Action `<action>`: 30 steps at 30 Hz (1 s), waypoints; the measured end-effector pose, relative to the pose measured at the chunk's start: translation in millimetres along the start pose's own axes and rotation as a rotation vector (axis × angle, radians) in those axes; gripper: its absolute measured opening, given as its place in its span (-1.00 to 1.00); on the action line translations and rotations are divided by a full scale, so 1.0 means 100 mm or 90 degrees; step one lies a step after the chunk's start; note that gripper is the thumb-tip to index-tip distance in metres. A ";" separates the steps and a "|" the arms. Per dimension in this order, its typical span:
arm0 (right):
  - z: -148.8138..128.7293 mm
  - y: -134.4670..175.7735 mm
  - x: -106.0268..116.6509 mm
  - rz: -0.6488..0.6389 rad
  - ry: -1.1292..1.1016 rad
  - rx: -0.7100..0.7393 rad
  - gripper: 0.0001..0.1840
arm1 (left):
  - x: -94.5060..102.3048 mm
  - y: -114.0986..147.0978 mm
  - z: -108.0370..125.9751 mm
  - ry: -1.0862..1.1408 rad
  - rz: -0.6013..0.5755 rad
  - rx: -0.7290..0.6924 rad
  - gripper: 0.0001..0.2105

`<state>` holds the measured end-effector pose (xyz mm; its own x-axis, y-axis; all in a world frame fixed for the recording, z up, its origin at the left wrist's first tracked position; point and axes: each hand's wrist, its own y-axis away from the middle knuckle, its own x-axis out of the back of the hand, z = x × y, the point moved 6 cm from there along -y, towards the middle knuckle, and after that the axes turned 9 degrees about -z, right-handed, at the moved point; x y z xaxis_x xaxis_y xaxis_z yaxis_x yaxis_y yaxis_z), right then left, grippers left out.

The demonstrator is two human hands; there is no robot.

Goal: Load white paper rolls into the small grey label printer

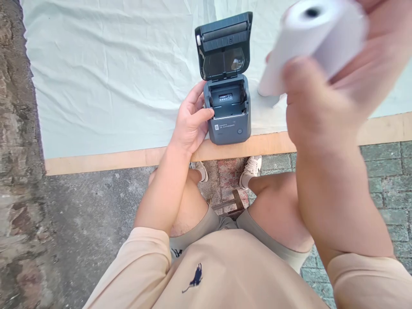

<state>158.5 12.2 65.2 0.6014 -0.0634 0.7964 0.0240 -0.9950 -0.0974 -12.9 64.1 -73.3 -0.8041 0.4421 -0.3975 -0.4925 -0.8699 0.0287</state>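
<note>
While the left hand (195, 113) steadied a dark blue-grey, box-shaped plastic printer (228, 131) near the table's wooden near edge (96, 161), the right hand (328, 96) gripped a thick white paper roll with a dark hollow core (302, 43), held up to the right. The left fingers curled around the printer's left side, with the thumb on the near left rim of its compartment (225, 107); the right hand was closed around the roll, though blur hid its exact grip. As far as could be judged, the opening step was done, since the printer's dark hinged lid (223, 47) stood raised on the far side. The compartment showed no roll inside, and the white one was well apart from it, so loading had apparently not yet been done. Rumpled white cloth (112, 86) covered the tabletop.
</note>
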 end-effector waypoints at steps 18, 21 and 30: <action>-0.22 -0.09 -0.53 -0.193 0.254 0.156 -0.61 | -0.04 -0.01 0.01 0.023 -0.047 -0.015 -0.41; -0.18 -0.06 -0.50 -0.167 0.250 0.128 -0.68 | -0.06 -0.01 0.03 0.016 -0.043 -0.021 -0.41; -0.15 -0.23 -0.49 -0.198 0.290 0.079 -0.62 | -0.07 0.02 0.04 0.030 -0.032 -0.011 -0.38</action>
<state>117.1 37.1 37.4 0.1465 0.1762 0.9734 0.2558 -0.9573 0.1348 -9.9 60.3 -67.0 -0.7617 0.4743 -0.4414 -0.5251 -0.8510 -0.0084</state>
